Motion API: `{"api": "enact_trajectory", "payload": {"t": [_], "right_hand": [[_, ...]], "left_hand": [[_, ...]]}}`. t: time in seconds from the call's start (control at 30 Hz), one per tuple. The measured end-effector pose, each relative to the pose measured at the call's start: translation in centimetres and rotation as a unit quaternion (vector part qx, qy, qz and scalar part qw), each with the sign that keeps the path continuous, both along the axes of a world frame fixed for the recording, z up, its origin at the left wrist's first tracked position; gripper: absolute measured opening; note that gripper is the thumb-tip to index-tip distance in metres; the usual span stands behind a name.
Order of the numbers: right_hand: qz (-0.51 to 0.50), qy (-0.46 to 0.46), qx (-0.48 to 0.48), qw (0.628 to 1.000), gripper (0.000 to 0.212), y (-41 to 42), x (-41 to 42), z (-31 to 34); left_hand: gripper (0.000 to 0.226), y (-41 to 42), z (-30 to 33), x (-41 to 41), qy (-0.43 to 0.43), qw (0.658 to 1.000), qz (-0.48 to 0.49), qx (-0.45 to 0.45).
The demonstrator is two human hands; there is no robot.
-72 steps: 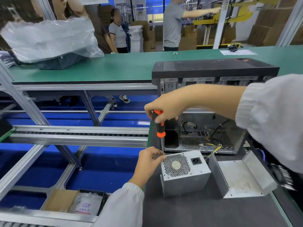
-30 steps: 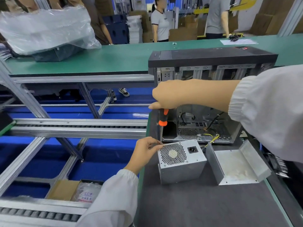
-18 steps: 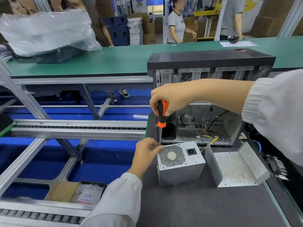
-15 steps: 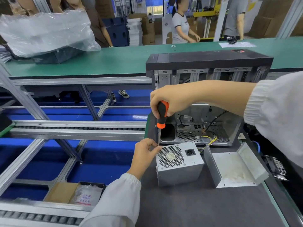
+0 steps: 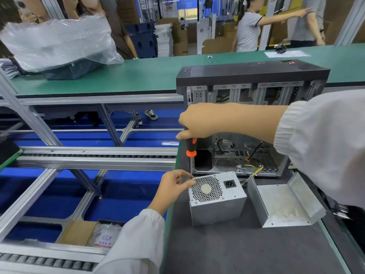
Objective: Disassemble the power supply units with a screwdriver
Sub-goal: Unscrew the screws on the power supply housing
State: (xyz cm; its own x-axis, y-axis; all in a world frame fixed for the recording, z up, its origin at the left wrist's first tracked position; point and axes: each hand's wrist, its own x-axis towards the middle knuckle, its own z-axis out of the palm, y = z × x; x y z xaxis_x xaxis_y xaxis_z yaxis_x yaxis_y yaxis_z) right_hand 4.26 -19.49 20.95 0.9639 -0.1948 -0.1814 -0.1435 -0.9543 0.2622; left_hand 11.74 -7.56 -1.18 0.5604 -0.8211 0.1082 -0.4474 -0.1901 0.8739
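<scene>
Nearest, a dark matte mat carries the boxy grey metal power supply, its round honeycomb grille facing up; just beside it lies a bent sheet-metal cover, dull and stained; the left hand has its fingertips pinched together at the box's top-left corner, right by the screwdriver tip; the right hand is clamped on the black-and-orange handle, the slim steel shaft standing upright; behind stands an open computer case, black-topped, with yellow wires inside; farther off, a smooth green belt holds crinkled clear plastic.
</scene>
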Motion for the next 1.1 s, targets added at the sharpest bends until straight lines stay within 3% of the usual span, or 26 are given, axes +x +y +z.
{"api": "enact_trajectory", "payload": {"t": [0.1,0.23,0.3,0.33,0.4,0.47,0.53,0.67,0.77,0.87,0.97,1.03,1.1], "right_hand": [[0.064,0.075,0.101,0.99,0.013,0.3,0.3,1.2],[0.036,0.075,0.179,0.98,0.029,0.7,0.5,1.3],[-0.014,0.057,0.244,0.968,0.028,0.6,0.6,1.1],[-0.05,0.053,0.266,0.961,0.037,0.4,0.6,1.1],[-0.115,0.045,0.202,0.971,0.048,0.3,0.5,0.8],[-0.084,0.054,0.015,0.995,0.037,0.3,0.5,0.4],[-0.055,0.051,-0.049,0.996,0.039,0.0,0.5,0.0],[-0.009,0.07,0.063,0.996,0.014,-0.9,0.6,0.5],[0.003,0.064,0.153,0.986,0.026,-0.8,0.2,0.7],[-0.035,0.013,0.213,0.976,0.036,-0.3,-0.1,0.4],[-0.115,0.005,0.167,0.979,0.061,0.1,0.0,0.1],[-0.1,0.014,0.094,0.99,0.058,0.1,0.1,0.2],[-0.063,0.032,0.08,0.994,0.045,0.0,-0.1,0.6]], "left_hand": [[0.014,0.3,0.0,0.8,0.037,0.999,-0.029,0.01],[0.007,-0.1,0.2,0.6,0.039,0.999,-0.023,0.001],[0.005,-0.3,0.0,0.5,0.032,0.999,-0.013,-0.001],[0.005,-0.3,0.0,0.5,0.028,1.0,-0.013,-0.003],[0.005,-0.4,0.0,0.4,0.03,0.999,-0.015,-0.01],[0.005,-0.4,0.0,0.4,0.025,0.999,-0.015,-0.014],[0.005,-0.5,0.0,0.3,0.011,1.0,-0.011,-0.013],[0.013,-0.8,-0.1,0.5,-0.009,1.0,0.009,-0.021],[0.018,-0.9,-0.3,0.5,-0.007,1.0,0.013,-0.023],[0.008,-0.7,-0.3,0.3,0.0,1.0,0.003,-0.017],[0.005,-0.7,-0.3,0.1,0.005,1.0,0.011,-0.021],[0.006,-0.7,-0.2,-0.1,0.001,1.0,0.018,-0.023],[0.009,-0.7,-0.2,-0.3,-0.008,0.999,0.026,-0.02]]}}
